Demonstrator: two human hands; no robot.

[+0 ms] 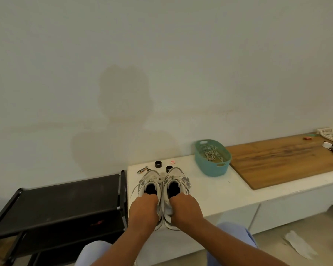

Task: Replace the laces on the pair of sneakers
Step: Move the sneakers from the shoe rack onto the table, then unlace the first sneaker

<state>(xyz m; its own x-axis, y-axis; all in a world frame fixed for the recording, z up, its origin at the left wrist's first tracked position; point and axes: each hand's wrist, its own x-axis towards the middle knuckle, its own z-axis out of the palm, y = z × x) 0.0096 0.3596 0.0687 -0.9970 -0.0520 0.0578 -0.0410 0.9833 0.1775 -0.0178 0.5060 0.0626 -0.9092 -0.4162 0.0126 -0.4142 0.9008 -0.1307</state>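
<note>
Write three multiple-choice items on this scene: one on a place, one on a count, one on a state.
1. Where is the loose lace?
A. on the rack
B. in the basket
C. on the board

2. How many black rings stand beyond the sneakers?
A. two
B. four
C. none

3. What are the hands doing?
A. hanging idle
B. tying a bow
C. gripping the heels

Key: B, it lies coiled inside the teal basket; A, two rings show; C, left hand and right hand each curl over a heel.
</note>
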